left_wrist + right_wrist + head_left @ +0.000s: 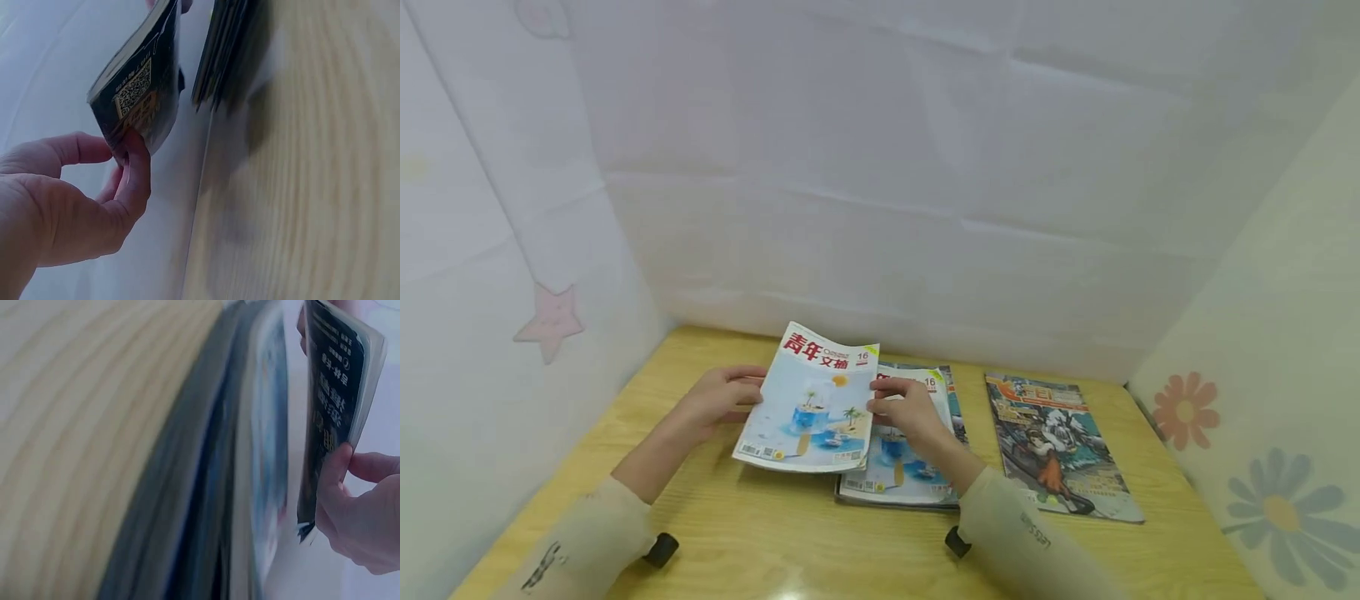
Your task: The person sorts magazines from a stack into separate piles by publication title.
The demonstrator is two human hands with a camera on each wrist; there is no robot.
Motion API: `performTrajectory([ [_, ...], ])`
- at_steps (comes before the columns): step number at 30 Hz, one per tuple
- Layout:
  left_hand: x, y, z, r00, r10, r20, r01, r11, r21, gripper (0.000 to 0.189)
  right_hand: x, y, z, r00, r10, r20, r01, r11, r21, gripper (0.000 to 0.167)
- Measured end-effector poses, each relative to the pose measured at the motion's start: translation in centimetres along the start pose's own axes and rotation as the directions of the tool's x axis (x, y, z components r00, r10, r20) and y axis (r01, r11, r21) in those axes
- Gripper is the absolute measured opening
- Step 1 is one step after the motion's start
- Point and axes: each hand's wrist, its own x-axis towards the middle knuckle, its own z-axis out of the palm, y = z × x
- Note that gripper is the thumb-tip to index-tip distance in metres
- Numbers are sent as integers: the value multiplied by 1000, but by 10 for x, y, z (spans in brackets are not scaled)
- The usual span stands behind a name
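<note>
Head view | centre-frame magazine (pixel 811 402): left hand (pixel 721 402), right hand (pixel 913 410) pinch opposite side edges | probably light, bendy, slick; hold both edges, limits sag

In the head view I have room along the bottom centre, over the wooden tabletop (pixel 790 542) between the left sleeve (pixel 587 533) and right sleeve (pixel 1030 533). Right of centre, a narrow lane separates the magazine stack (pixel 898 471) from the fantasy-cover magazine (pixel 1056 450). The raised 青年文摘 magazine (pixel 812 408) and right hand (pixel 913 412) obstruct me above the stack; the white cloth backdrop (pixel 880 208) bars the far edge.
</note>
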Motion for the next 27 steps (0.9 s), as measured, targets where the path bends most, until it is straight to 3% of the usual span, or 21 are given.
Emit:
performTrajectory([
  [5,4,-4,-39,999,-34,-6,34,998,48,60,11,5,40,1000,7,-25,-6,999,44,37],
  [13,16,-15,-76,997,-71,-30,73,992,104,61,27,10,82,998,21,-55,-20,1000,22,32],
  [20,19,-28,-91,992,-120,-28,123,987,107,64,40,16,99,995,47,-91,-51,998,-39,29],
  [27,24,-38,-94,979,-205,-14,205,979,19,69,49,21,106,989,35,-147,-56,988,-143,23],
])
